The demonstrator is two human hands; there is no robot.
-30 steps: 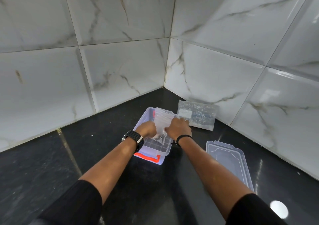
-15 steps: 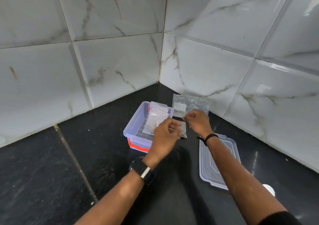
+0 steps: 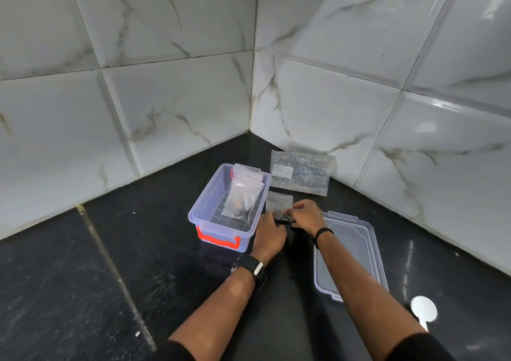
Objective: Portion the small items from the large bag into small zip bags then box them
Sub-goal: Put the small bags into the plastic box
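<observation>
A clear plastic box [image 3: 205,205] with an orange latch stands on the black counter. Several small zip bags [image 3: 243,192] lean inside it against its far wall. Just right of the box lies one small zip bag [image 3: 278,201] holding dark small items. My left hand [image 3: 269,234] and my right hand [image 3: 305,214] both pinch its near edge. The large bag [image 3: 300,172] leans against the tiled wall behind them.
The box's clear lid [image 3: 356,250] lies flat on the counter to the right, under my right forearm. White marble-look tiled walls meet in a corner behind the box. A bright light reflection [image 3: 423,312] shows on the counter at the lower right.
Both hands left the box, lifted one small zip bag to the right of it, then brought it down onto the counter, still pinched by both.
</observation>
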